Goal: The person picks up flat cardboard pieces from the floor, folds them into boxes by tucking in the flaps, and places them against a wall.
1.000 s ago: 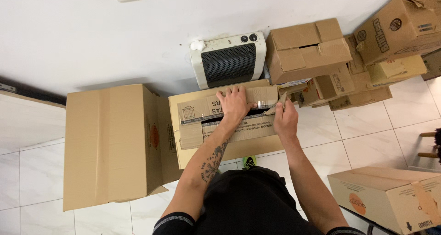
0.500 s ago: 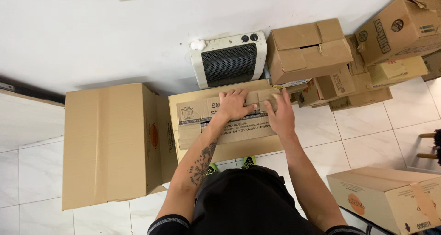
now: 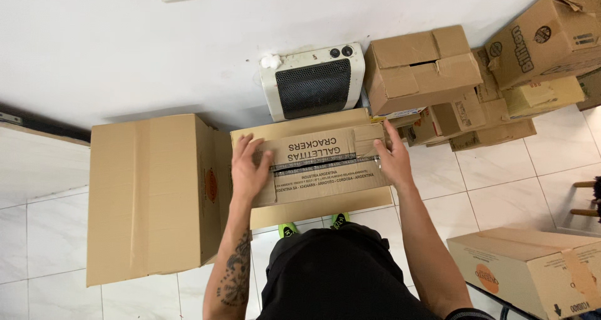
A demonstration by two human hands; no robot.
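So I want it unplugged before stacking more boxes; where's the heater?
The heater stands against the white wall at top centre of the head view, just behind the taped box, left of the box pile.

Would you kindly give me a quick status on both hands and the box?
Left hand flat on small cardboard box, left end. Right hand at its right end. Box top flaps shut. Large box alongside left, heater behind.

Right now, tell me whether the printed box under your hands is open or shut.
Shut. The printed box has its top flaps folded flat, meeting along a dark tape seam, with the left hand and right hand at its ends.
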